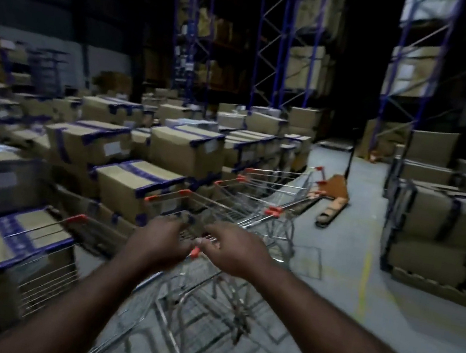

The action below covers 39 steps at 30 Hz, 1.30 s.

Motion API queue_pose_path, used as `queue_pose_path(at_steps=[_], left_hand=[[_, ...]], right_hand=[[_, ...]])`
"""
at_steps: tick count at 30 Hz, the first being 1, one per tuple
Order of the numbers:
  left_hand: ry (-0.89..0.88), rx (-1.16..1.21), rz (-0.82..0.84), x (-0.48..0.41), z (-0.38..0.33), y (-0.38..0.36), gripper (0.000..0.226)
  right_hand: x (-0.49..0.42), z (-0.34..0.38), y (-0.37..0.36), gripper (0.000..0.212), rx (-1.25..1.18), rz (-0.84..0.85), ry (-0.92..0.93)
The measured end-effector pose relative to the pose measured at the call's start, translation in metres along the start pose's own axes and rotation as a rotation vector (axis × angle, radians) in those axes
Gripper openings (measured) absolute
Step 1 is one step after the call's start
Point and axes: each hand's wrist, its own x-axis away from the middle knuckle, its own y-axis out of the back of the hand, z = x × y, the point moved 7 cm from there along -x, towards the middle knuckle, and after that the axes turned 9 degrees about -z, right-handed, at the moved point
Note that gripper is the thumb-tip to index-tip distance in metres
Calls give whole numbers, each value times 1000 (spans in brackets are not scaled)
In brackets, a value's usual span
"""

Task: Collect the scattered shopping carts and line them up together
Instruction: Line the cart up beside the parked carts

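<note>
Wire shopping carts [265, 194] with orange-red corner caps stand nested in a row on the warehouse floor, angling away toward the right beside stacked boxes. The nearest cart [204, 267] sits at the row's rear, motion-blurred. Another cart [40, 252] stands apart at left, holding a taped box.

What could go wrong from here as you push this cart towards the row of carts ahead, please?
The cart looks slightly off-line with the nested row, so it could jam instead of sliding in. Both hands, left hand and right hand, sit near the front rim, so fingers could get pinched. The orange pallet jack beyond could block the row.
</note>
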Motion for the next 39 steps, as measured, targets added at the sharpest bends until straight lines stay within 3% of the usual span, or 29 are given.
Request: queue_pose_path(at_steps=[8, 14, 22, 30, 39], left_hand=[[-288, 100, -8, -123, -229, -73, 53], [-439, 115, 22, -192, -341, -126, 70], [-484, 174, 67, -324, -405, -218, 69], [-446, 134, 117, -502, -433, -321, 91], [-412, 111, 194, -663, -491, -438, 94]], right_hand=[[10, -221, 113, 51, 182, -123, -171], [9, -345, 165, 56, 236, -162, -302], [-50, -485, 152, 57, 278, -137, -386], [-159, -628, 119, 63, 351, -43, -446], [-251, -800, 92, 67, 329, -13, -442]])
